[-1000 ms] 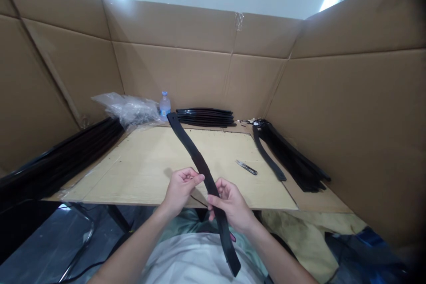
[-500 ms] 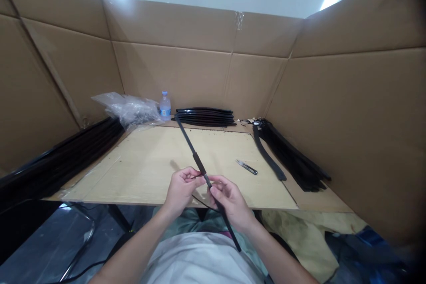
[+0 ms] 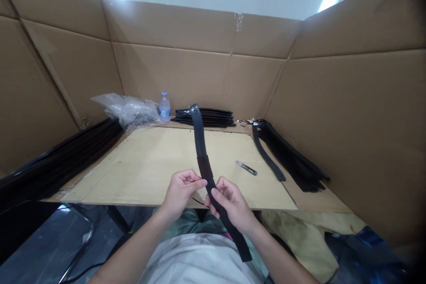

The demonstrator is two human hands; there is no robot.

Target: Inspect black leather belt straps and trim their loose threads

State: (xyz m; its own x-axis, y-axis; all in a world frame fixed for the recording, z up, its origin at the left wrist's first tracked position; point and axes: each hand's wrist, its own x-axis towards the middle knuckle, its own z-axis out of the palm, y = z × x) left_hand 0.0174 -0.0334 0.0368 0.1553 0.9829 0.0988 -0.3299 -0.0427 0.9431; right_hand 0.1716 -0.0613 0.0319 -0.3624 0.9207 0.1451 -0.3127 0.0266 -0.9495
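A long, curved black strap (image 3: pixel 199 135) slants over the table's front edge, its flat face turned up. A dark brown band (image 3: pixel 205 166) sits across its middle. My right hand (image 3: pixel 229 199) grips the strap below the band, thumb on top and fingers beneath. On the other side, my left hand (image 3: pixel 183 191) is closed in a pinch at the strap's edge, just under the band. A thin black cord (image 3: pixel 199 202) shows at my left fingers and hangs below them; part of it is hidden behind the strap. The strap's lower end hangs over my lap.
Thread snips (image 3: pixel 246 167) lie on the pale board (image 3: pixel 159 155). Right of them are a single strap (image 3: pixel 268 155) and a dark pile (image 3: pixel 293 159). More straps (image 3: pixel 204 117) are stacked at the back, near a water bottle (image 3: pixel 164 107) and clear plastic bag (image 3: pixel 133 108). Cardboard walls (image 3: pixel 173 66) surround the table.
The strap has turned from edge-on to flat face up, and its far end has shifted right. My hands stay in nearly the same place. Less of the cord shows below.
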